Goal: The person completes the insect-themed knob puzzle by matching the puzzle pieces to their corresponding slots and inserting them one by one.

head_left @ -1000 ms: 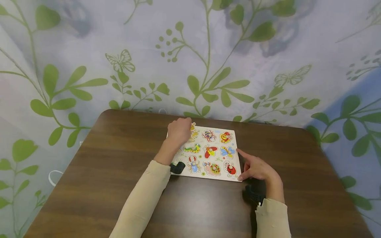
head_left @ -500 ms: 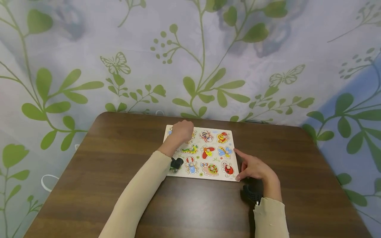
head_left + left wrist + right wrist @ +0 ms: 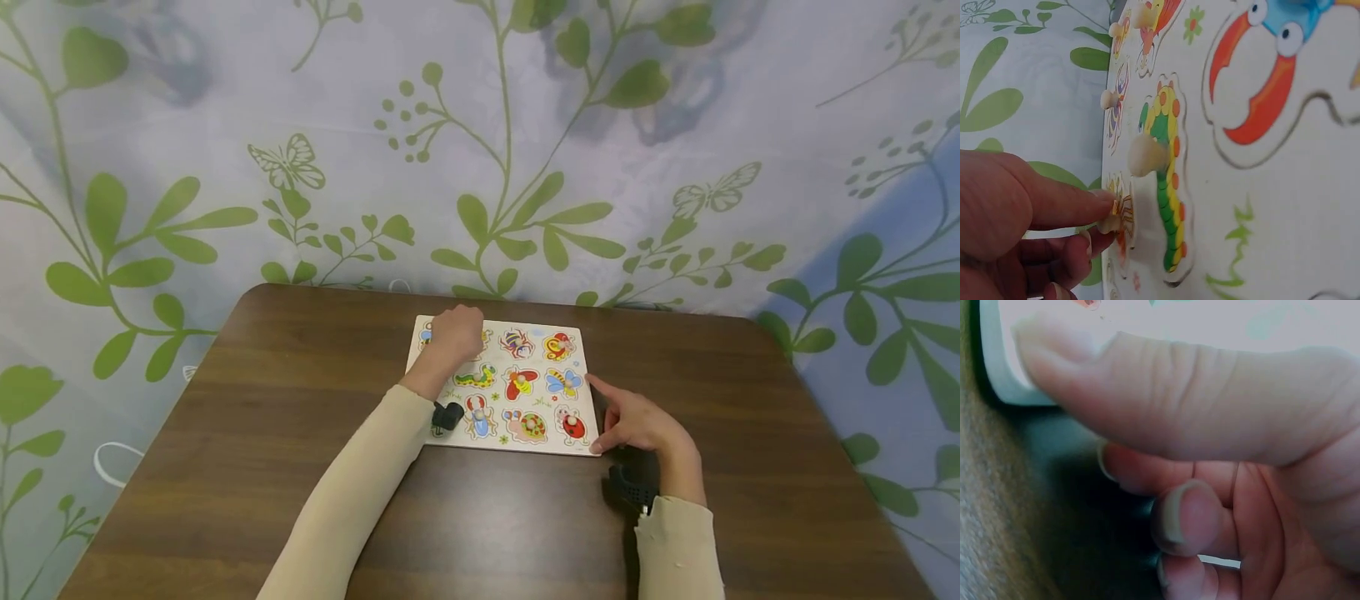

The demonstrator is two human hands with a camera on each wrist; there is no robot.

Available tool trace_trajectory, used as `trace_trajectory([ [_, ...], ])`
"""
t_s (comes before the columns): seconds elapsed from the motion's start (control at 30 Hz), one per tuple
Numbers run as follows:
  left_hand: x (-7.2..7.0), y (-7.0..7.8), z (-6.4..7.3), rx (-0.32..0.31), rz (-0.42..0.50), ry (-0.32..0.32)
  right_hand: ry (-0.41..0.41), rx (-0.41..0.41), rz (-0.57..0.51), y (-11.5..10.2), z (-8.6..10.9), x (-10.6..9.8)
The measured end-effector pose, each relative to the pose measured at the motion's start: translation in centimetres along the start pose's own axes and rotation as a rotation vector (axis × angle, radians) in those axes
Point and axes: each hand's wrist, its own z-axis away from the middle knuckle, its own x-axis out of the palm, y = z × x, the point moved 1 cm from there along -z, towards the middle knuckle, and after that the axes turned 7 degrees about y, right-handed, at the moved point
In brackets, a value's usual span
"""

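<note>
A white wooden peg puzzle board (image 3: 543, 402) with insect pieces lies on the table. My left hand (image 3: 456, 337) is over its back row, hiding part of it. In the left wrist view, thumb and finger pinch the wooden knob of a yellow insect puzzle piece (image 3: 1124, 206), which appears to sit flat against the board. Close by is a green-and-yellow caterpillar piece (image 3: 1166, 187). My right hand (image 3: 637, 421) is at the board's right side. Its thumb (image 3: 1147, 394) presses the near right corner, and the extended index finger touches the right edge; the other fingers are bent in.
The dark wooden table (image 3: 487, 525) ends at the back against a leaf-patterned curtain (image 3: 360, 150). Black wrist devices hang below both wrists, the left one (image 3: 447, 415) over the board's lower left. A white loop (image 3: 112, 475) shows beyond the table's left edge.
The yellow piece, earlier showing past my left hand above the board's back edge, has gone down under that hand. The view has shifted slightly. My right hand stays at the board's corner.
</note>
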Motion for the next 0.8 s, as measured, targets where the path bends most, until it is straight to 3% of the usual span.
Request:
trace_trajectory([
  [0.27,0.3,-1.4,0.4,0.013,0.058,0.06,-0.021,-0.034,0.028,-0.6,-0.8,-0.2],
  [0.43,-0.1,-2.6,0.7,0.076,0.116,0.033,-0.027,-0.036,0.032,-1.0,-1.3,-0.2],
  [0.53,-0.4,-3.7,1.9,0.081,0.179,0.018,-0.039,-0.043,0.021,-1.1,-1.5,0.0],
  [0.63,-1.2,-5.0,3.8,0.025,0.269,0.052,-0.056,-0.048,0.013,-1.1,-1.6,0.2],
  [0.8,-4.3,-6.8,6.7,-0.047,0.343,0.112,-0.052,-0.075,0.012,-0.5,-1.3,-0.9],
])
